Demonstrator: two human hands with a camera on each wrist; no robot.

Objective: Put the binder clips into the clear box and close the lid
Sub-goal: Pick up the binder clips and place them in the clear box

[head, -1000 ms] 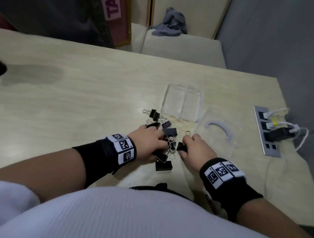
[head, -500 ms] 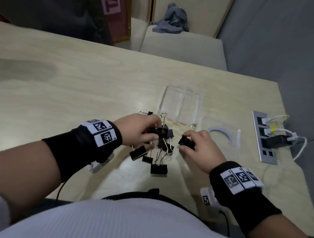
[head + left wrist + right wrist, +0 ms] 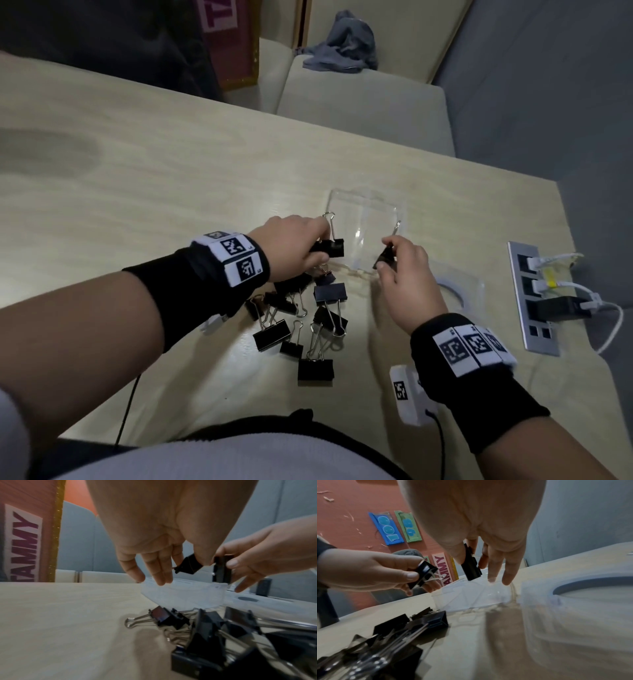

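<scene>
**Two clips carried to the open box**

A black binder clip is pinched in the left hand and a second clip is pinched between thumb and forefinger of the right hand, the other fingers of that hand being spread downward. Both clips are held above the near edge of the clear box, which lies open on the table. Its lid lies flat just to the right of it. The rest of the clips are left in a loose heap on the table, just in front of the box

The step in hand is judged to be the dropping of these two clips into the box. It is best done by bringing each clip fully over the rim before the pinch is released, and by lowering it close to the floor of the box, since a light plastic box could be shifted or a clip could bounce out. The wire handles are better folded flat, so that the lid can later be shut without fouling. The heap is tangled, so single clips should be lifted out cleanly, lest others be dragged along
</scene>
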